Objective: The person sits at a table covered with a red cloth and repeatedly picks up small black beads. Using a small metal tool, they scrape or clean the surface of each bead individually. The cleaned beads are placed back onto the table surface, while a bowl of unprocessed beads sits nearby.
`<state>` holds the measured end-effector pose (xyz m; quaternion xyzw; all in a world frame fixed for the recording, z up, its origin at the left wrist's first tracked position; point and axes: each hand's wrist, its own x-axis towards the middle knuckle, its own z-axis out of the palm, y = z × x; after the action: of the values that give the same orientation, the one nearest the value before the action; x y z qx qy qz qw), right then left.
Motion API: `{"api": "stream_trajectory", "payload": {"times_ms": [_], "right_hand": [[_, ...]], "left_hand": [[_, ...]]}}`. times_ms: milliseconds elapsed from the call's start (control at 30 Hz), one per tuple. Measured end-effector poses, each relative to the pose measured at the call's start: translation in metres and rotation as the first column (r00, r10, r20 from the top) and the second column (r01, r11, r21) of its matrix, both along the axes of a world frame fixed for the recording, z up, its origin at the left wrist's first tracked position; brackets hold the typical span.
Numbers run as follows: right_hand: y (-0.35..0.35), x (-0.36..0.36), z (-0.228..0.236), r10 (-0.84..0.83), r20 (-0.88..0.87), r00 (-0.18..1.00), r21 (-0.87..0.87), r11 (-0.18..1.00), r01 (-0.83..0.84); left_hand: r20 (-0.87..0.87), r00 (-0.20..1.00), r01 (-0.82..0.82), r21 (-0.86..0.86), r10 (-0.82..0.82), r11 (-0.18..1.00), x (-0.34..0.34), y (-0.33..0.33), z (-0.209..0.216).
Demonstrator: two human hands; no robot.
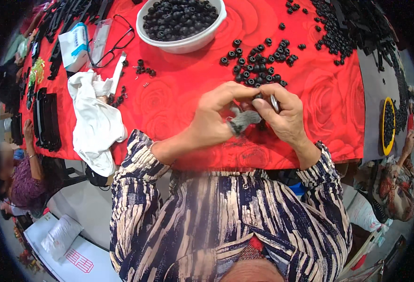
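My left hand (211, 115) and my right hand (284, 115) meet over the red cloth, thumbs and fingertips pinched together. Between the fingertips is a small round black part (257, 96), mostly covered by them. A shiny metal tool (275, 103) shows between the fingers of my right hand; its full shape is hidden. Grey fabric (247, 121) is wrapped on the lower fingers of my left hand. Just beyond my hands lies a loose pile of black round parts with holes (258, 66). A white bowl (185, 46) heaped with similar black parts stands farther off.
The red rose-patterned tablecloth (164, 113) runs under everything. On the left lie a white cloth (94, 122), glasses (106, 58), a white-and-blue packet (75, 44) and black strips (46, 117). A yellow-rimmed tray (386, 141) is at right. Other people sit at both sides.
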<state>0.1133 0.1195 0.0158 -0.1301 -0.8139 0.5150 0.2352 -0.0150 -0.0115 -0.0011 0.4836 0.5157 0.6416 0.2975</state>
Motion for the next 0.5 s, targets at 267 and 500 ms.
{"api": "stream_trajectory", "payload": {"times_ms": [267, 500], "right_hand": [[0.011, -0.002, -0.001, 0.185, -0.172, 0.968, 0.593, 0.804, -0.049], [0.008, -0.001, -0.005, 0.195, -0.161, 0.967, 0.508, 0.857, -0.088]], "left_hand": [[0.827, 0.559, 0.375, -0.178, -0.069, 0.91, -0.012, 0.002, 0.0], [0.87, 0.482, 0.452, -0.147, -0.102, 0.88, -0.014, 0.0, -0.013]]}}
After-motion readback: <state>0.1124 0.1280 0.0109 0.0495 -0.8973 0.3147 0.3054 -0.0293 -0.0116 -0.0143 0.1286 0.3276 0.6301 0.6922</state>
